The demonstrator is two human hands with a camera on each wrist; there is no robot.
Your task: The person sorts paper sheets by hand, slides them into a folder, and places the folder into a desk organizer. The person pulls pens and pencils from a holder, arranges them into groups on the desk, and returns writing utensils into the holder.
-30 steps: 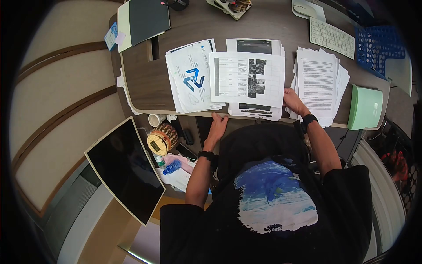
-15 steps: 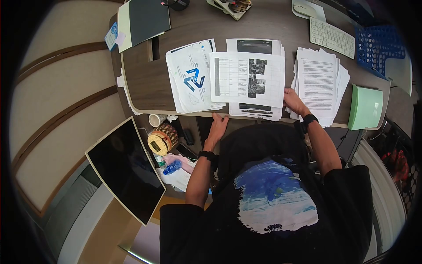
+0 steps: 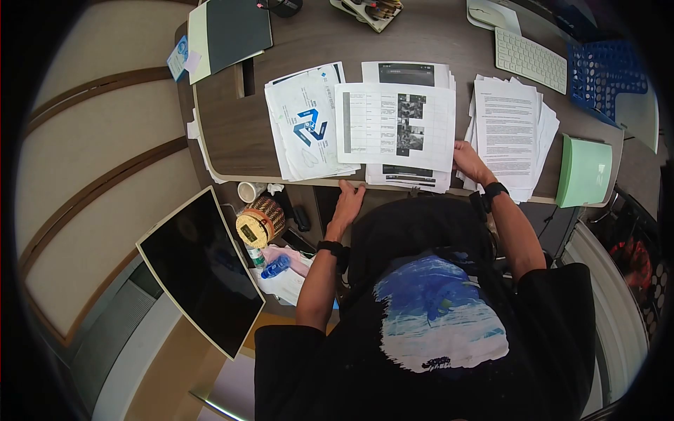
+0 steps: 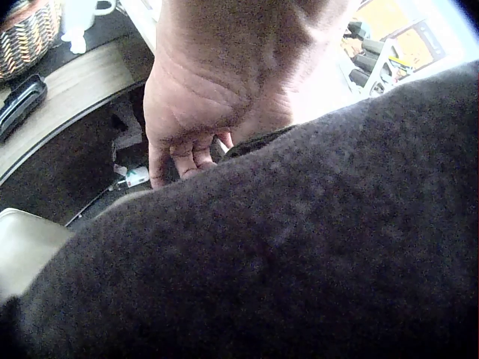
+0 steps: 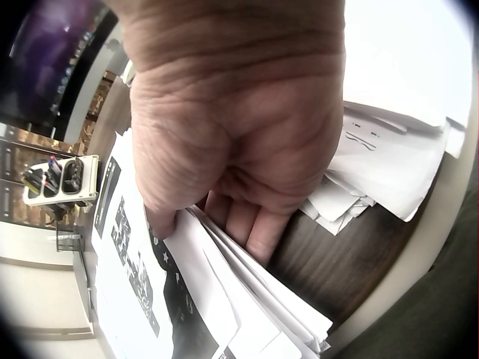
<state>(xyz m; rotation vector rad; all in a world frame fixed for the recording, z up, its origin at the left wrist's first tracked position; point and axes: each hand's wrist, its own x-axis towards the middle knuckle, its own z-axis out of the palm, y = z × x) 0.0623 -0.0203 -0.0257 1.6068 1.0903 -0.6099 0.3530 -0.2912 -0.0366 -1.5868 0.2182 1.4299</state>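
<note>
My right hand [image 3: 472, 161] pinches the right edge of a printed sheet [image 3: 365, 123] with a table and dark photos on it. This sheet lies over the middle pile of papers [image 3: 407, 72]. In the right wrist view, the thumb [image 5: 161, 221] is on top of the papers while the other fingers [image 5: 262, 232] reach beneath several layered sheets [image 5: 213, 288]. My left hand [image 3: 346, 203] rests at the desk's front edge, just below the pile. Its fingers [image 4: 198, 157] hang loosely bent in the left wrist view, their tips partly hidden by dark cloth.
A pile with a blue logo [image 3: 302, 151] lies left of the middle pile, a text-covered pile [image 3: 504, 133] right of it. Around them are a green folder [image 3: 584, 172], keyboard [image 3: 530, 59], blue basket [image 3: 611, 70] and dark folder [image 3: 239, 31]. A monitor [image 3: 203, 270] and woven basket [image 3: 256, 228] stand lower left.
</note>
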